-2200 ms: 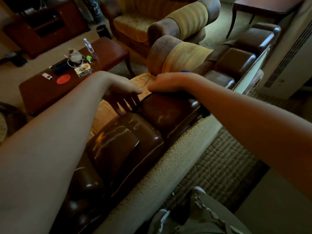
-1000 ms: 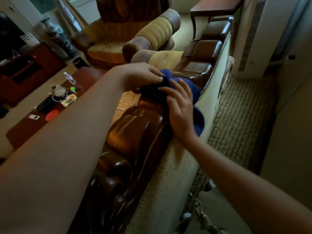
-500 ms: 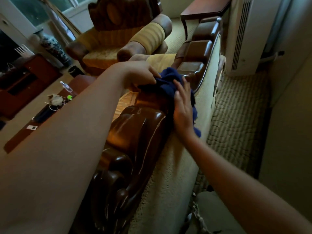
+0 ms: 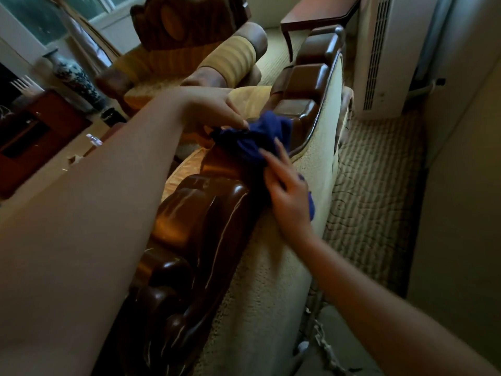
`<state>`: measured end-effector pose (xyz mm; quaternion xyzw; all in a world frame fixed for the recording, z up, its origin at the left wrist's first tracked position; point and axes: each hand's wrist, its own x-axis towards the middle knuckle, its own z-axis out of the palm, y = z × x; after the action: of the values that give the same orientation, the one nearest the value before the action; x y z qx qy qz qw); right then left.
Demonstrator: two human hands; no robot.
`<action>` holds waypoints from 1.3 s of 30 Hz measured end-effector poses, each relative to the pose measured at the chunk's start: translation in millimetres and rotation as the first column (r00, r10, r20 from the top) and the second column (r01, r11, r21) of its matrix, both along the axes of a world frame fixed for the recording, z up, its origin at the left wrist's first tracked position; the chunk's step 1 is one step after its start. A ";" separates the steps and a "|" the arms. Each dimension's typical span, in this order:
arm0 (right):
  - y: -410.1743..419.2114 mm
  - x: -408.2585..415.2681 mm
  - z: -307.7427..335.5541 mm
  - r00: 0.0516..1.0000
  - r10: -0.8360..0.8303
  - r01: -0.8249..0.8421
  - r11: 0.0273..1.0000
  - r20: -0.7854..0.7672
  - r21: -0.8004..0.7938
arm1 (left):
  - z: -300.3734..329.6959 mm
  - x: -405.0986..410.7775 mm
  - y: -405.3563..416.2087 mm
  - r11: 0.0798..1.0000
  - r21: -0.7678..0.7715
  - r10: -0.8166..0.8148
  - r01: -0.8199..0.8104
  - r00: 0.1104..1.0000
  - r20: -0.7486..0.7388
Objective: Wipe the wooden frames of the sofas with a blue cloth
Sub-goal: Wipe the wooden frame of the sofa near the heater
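The sofa's carved dark wooden top rail runs from the bottom centre up toward the far right. A bunched blue cloth lies draped over the rail near its middle. My left hand reaches over the rail and grips the cloth's left edge with curled fingers. My right hand lies on the cloth's near side at the back of the rail, fingers fairly straight, pressing the fabric; a bit of cloth shows under its palm.
The sofa's cream back panel drops to the right of the rail. A yellow armchair and a vase stand beyond. A wooden side table and a white floor unit stand at the far right, above patterned carpet.
The cloth, hidden under my right hand 2.2 s ago, now lies bunched on the rail. My right hand has turned onto the rail's back side; my left hand has taken the cloth's edge.
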<state>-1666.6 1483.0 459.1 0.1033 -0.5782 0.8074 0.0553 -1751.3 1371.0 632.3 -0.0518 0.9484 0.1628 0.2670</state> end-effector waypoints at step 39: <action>-5.3 61.8 30.6 0.945 -0.044 -0.025 0.978 0.325 0.207 | -10.5 13.5 28.3 0.970 -0.143 -0.217 0.195 0.964 -0.154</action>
<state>-1604.8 1477.6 489.7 -0.0300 -0.6612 0.7480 -0.0488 -1737.8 1399.3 621.8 0.0445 0.9762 0.0775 0.1976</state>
